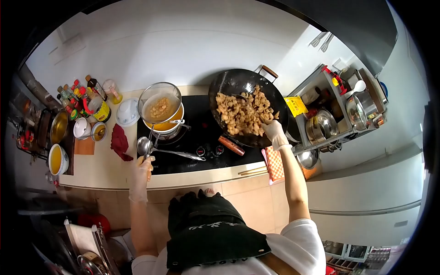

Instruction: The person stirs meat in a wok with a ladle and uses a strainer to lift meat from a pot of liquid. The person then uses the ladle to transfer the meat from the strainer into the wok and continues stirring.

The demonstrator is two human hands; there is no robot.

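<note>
L: left hand (144, 168) grasping strainer (158, 90) handle, holding mesh over pot (168, 132), presumably so liquid is draining back | R: right hand (275, 131) resting by browned chunks (243, 112) filling wok (229, 83); cannot tell grip

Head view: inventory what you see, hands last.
Deep round wok: one, black, cooktop's right
Chopped food pieces: many, brown, in wok
Flat glossy cooktop: one, black, centre
Round mesh strainer: one, silver, over pot
Round pot: one, whitish, cooktop's left
Metal ladle: one, silver, cooktop's front left
Crumpled cloth: one, dark red, left counter
Capped bottles: several, mixed, back left
Round bowl: one, white, far left counter
Checked cloth: one, orange-white, counter's front right
Flat packet: one, yellow, right of wok
Open rack: one, grey, far right
Bib apron: one, black, on person
Left hand: one, clear-gloved, by ladle
Right hand: one, clear-gloved, at wok's rim
</note>
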